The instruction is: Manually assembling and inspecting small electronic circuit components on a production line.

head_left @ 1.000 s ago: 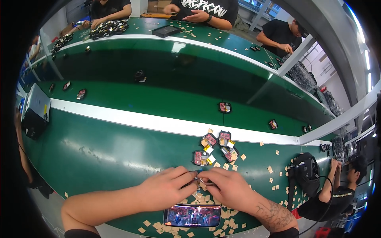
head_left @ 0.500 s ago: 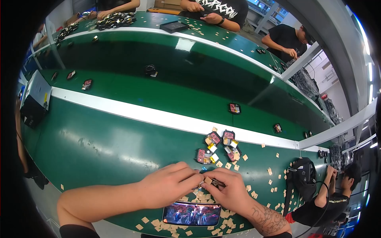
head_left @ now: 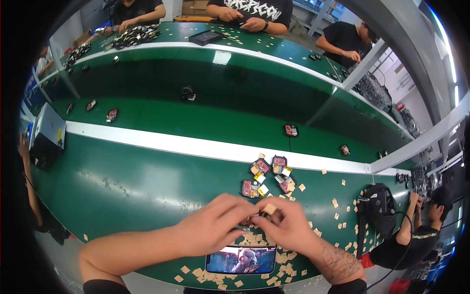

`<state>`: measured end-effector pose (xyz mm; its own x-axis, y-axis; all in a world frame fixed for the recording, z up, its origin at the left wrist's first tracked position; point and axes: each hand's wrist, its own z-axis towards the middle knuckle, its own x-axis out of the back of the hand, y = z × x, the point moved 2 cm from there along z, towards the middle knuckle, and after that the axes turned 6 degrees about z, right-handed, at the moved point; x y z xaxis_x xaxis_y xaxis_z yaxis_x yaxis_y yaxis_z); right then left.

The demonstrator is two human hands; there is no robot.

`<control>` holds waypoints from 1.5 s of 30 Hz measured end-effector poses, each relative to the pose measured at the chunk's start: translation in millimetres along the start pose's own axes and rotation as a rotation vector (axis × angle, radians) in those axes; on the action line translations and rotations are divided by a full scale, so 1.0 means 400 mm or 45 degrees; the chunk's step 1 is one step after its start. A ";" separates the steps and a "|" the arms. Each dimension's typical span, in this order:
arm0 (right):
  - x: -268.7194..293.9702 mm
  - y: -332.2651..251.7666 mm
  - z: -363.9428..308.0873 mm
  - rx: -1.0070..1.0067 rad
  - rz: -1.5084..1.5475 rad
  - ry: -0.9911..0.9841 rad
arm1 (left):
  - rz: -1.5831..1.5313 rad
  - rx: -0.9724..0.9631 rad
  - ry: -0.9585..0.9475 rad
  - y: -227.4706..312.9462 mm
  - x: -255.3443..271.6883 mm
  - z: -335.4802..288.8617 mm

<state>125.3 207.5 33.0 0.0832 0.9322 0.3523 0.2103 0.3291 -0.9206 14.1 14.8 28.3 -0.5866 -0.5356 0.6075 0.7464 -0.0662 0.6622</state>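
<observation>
My left hand [head_left: 220, 223] and my right hand [head_left: 284, 223] meet above the near edge of the green table, fingers bent close together. Between the right thumb and fingers is a small tan square pad [head_left: 270, 209], with something dark just below it. The left fingers close round a small device with a red circuit board [head_left: 246, 221], mostly covered by the hands. Just beyond them lie several open black device housings [head_left: 251, 188] with red boards and silver-yellow cells. Below the hands a phone [head_left: 240, 259] lies on its side, its screen lit.
Loose tan pads [head_left: 211, 275] are scattered around the phone and to the right. A black bag [head_left: 377, 210] rests at the right. Past a white rail [head_left: 161, 142], more devices [head_left: 291, 130] sit on a green strip. A white-and-black box [head_left: 48, 134] stands left. Other people work around.
The tan pad has come up and to the right in my right hand, which has turned. More of the red board shows between the hands. The phone's picture differs, and the view has shifted slightly.
</observation>
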 end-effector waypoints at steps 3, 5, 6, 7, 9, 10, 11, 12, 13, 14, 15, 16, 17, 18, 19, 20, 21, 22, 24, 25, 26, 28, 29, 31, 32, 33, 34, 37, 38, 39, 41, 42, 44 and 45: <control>0.011 0.006 0.007 0.032 0.103 0.096 | -0.290 0.622 -0.269 0.004 0.019 0.031; 0.011 -0.007 0.005 0.067 0.100 0.117 | -0.296 0.632 -0.298 0.000 0.022 0.064; 0.021 -0.020 0.004 0.073 0.114 0.130 | -0.400 0.661 -0.267 -0.017 0.016 0.079; 0.032 -0.042 0.003 0.156 0.106 0.181 | -0.497 0.699 -0.223 -0.031 0.015 0.088; 0.054 -0.045 -0.002 0.242 0.087 0.259 | -0.458 0.661 -0.120 -0.081 0.023 0.132; 0.070 -0.039 -0.010 0.260 0.028 0.306 | -0.340 0.681 -0.064 -0.112 0.038 0.154; 0.091 -0.032 -0.014 0.280 -0.042 0.366 | -0.229 0.684 -0.005 -0.162 0.046 0.184; 0.106 -0.024 -0.017 0.208 0.000 0.320 | -0.104 0.701 0.043 -0.212 0.060 0.213; 0.117 -0.020 -0.020 0.254 0.004 0.327 | 0.025 0.722 0.099 -0.252 0.074 0.237; 0.123 -0.006 -0.022 0.192 0.017 0.304 | 0.158 0.686 0.143 -0.283 0.078 0.261; 0.125 0.008 -0.026 0.131 0.032 0.274 | 0.222 0.628 0.168 -0.313 0.074 0.272; 0.132 0.027 -0.030 0.164 0.037 0.284 | 0.338 0.618 0.113 -0.301 0.070 0.299; 0.135 0.043 -0.029 0.290 -0.058 0.309 | 0.464 0.618 0.061 -0.285 0.069 0.319; 0.137 0.051 -0.026 0.414 -0.151 0.337 | 0.586 0.557 0.030 -0.291 0.061 0.320; 0.141 0.057 -0.027 0.433 -0.136 0.340 | 0.696 0.499 -0.014 -0.287 0.050 0.332; 0.143 0.060 -0.033 0.379 -0.159 0.323 | 0.656 0.718 -0.146 -0.277 0.053 0.340; 0.143 0.060 -0.036 0.319 -0.181 0.305 | 0.675 0.717 -0.149 -0.296 0.071 0.337; 0.152 0.052 -0.041 0.264 -0.295 0.310 | 0.919 0.540 -0.002 -0.322 0.096 0.323; 0.157 0.033 -0.031 0.193 -0.256 0.265 | 1.218 0.437 0.207 -0.362 0.155 0.283; 0.153 0.033 -0.032 0.126 -0.229 0.221 | 1.278 0.518 0.266 -0.385 0.194 0.268; 0.146 0.037 -0.034 0.123 -0.218 0.208 | 1.203 0.454 0.222 -0.426 0.236 0.250; 0.140 0.051 -0.026 0.186 -0.226 0.242 | 0.882 0.465 0.097 -0.509 0.262 0.272; 0.137 0.060 -0.018 0.179 -0.221 0.239 | 0.879 0.470 0.090 -0.535 0.275 0.281; 0.136 0.063 -0.008 0.449 -0.196 0.342 | 0.922 0.374 -0.112 -0.581 0.294 0.293; 0.143 0.054 -0.014 0.362 -0.183 0.277 | 0.914 0.357 -0.071 -0.579 0.296 0.297; 0.145 0.054 -0.009 0.440 -0.220 0.301 | 0.935 0.245 -0.014 -0.571 0.309 0.301; 0.144 0.059 -0.002 0.462 -0.208 0.302 | 0.815 0.333 -0.002 -0.537 0.312 0.306; 0.157 0.053 -0.002 0.453 -0.225 0.320 | 0.354 0.480 0.052 -0.430 0.251 0.310; 0.157 0.052 -0.010 0.432 -0.236 0.326 | 0.031 0.547 0.089 -0.392 0.216 0.294; 0.155 0.052 -0.018 0.423 -0.241 0.330 | -0.298 0.505 -0.030 -0.328 0.182 0.270; 0.143 0.056 -0.026 0.367 -0.274 0.288 | -0.577 0.506 -0.143 -0.234 0.092 0.191; 0.133 0.058 -0.028 0.399 -0.306 0.266 | -0.652 0.685 -0.200 -0.170 0.061 0.153; 0.111 0.039 -0.030 0.415 -0.306 0.187 | -0.583 0.771 -0.238 -0.107 0.015 0.071; 0.100 0.028 -0.033 0.417 -0.298 0.120 | -0.292 0.594 -0.288 -0.103 -0.001 0.045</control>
<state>143.8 246.6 38.8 0.1621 0.8137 0.5583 -0.0860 0.5753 -0.8134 -22.2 32.9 8.5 -0.8084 -0.3541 0.4702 0.4042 0.2467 0.8808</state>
